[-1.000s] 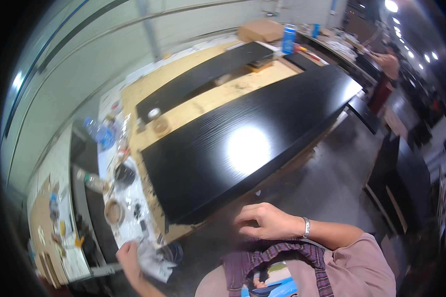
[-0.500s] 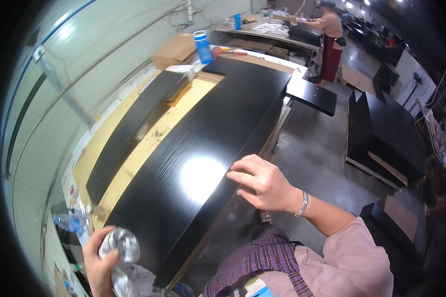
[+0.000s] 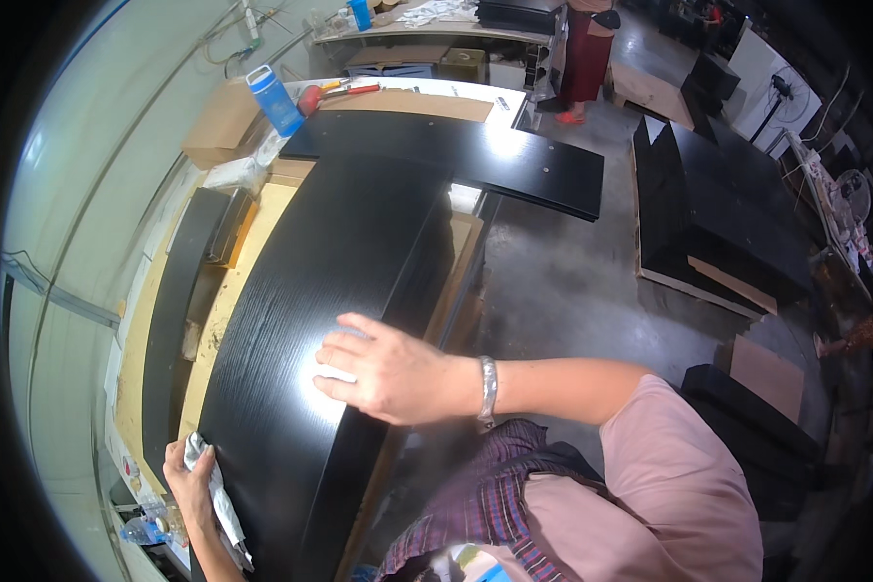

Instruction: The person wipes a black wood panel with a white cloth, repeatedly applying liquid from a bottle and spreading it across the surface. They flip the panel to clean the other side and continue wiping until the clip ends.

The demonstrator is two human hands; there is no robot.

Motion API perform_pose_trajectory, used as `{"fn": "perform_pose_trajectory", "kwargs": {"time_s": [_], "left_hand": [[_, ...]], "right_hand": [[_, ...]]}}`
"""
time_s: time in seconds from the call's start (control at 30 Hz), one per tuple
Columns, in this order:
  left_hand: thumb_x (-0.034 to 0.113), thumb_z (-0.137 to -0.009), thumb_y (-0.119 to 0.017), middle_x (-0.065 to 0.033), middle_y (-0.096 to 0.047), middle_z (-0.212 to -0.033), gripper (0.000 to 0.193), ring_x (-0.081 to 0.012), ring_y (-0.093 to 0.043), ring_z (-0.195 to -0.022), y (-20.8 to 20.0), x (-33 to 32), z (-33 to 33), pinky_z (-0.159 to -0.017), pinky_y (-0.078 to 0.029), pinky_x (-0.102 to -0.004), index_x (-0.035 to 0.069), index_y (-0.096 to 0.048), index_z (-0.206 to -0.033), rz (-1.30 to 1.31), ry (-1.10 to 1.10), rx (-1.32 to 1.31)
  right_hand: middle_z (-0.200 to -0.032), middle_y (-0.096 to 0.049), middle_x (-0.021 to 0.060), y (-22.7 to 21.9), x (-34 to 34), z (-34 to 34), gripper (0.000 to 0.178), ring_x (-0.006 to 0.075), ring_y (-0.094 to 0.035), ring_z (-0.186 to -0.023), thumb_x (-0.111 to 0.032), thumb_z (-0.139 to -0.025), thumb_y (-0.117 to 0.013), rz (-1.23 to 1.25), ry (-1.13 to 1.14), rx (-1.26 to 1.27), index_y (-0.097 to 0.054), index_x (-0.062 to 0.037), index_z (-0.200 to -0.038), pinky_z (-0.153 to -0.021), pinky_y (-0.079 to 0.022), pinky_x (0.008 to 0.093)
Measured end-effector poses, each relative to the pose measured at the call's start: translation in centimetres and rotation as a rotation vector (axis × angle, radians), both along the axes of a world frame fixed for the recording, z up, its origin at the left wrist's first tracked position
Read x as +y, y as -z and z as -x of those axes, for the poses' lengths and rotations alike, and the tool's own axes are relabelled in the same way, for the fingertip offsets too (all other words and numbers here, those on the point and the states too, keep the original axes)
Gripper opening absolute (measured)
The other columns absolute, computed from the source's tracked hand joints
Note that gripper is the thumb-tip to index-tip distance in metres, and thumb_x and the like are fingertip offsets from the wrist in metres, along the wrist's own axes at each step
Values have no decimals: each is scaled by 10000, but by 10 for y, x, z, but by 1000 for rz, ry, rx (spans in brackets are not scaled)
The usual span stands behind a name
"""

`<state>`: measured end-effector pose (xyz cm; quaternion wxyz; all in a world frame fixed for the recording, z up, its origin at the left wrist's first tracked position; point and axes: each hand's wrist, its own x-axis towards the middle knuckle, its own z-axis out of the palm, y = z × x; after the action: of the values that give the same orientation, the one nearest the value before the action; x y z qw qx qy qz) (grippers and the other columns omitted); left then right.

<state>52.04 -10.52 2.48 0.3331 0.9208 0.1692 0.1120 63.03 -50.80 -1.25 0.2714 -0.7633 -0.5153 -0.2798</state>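
Note:
A long black board [image 3: 291,281] with a fine grain lies along the workbench in front of me. My right hand [image 3: 386,374] rests on its upper face near the right edge, fingers spread and palm down, over a bright light reflection. At the board's near left edge, my left hand [image 3: 190,479] is closed around a crumpled white cloth [image 3: 219,495], which hangs along that edge. A shorter black panel [image 3: 543,175] lies crosswise at the board's far end and juts out to the right. To the left stands a narrow black strip [image 3: 172,310], apart from the board.
A blue bottle [image 3: 274,102], a red-headed mallet [image 3: 312,99] and a cardboard box [image 3: 221,124] stand at the bench's far left. Stacked black panels [image 3: 723,218] sit on the floor at right. Another person [image 3: 588,58] stands beyond the bench. Plastic bottles [image 3: 150,530] lie at near left.
My left hand has brought the white cloth forward onto the board's left edge. My right hand has moved left from the board's right edge and flattened onto its surface. The view has shifted.

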Motion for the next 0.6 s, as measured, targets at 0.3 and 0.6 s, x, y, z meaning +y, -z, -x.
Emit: {"fn": "perform_pose_trajectory", "kwargs": {"time_s": [0.3, 0.6], "left_hand": [[67, -791, -759, -47, -608, -973, 317, -137, -587, -871, -11, -30, 11, -799, -467, -277, -80, -688, -1062, 176, -94, 61], [48, -710, -757, -161, -644, -1121, 513, -372, -633, -1037, -41, -147, 15, -864, -532, -431, 35, -630, -1207, -362, 322, -205]], "right_hand": [[-930, -583, 57, 6, 5, 4, 192, 222, -608, -947, -150, -734, -637, -56, -98, -24, -644, -66, -907, -1076, -447, 461], [-989, -628, 66, -1, 3, 6, 246, 223, -628, -917, -138, -784, -618, 116, -28, 60, -683, -78, -1013, -1048, -444, 507]]}}
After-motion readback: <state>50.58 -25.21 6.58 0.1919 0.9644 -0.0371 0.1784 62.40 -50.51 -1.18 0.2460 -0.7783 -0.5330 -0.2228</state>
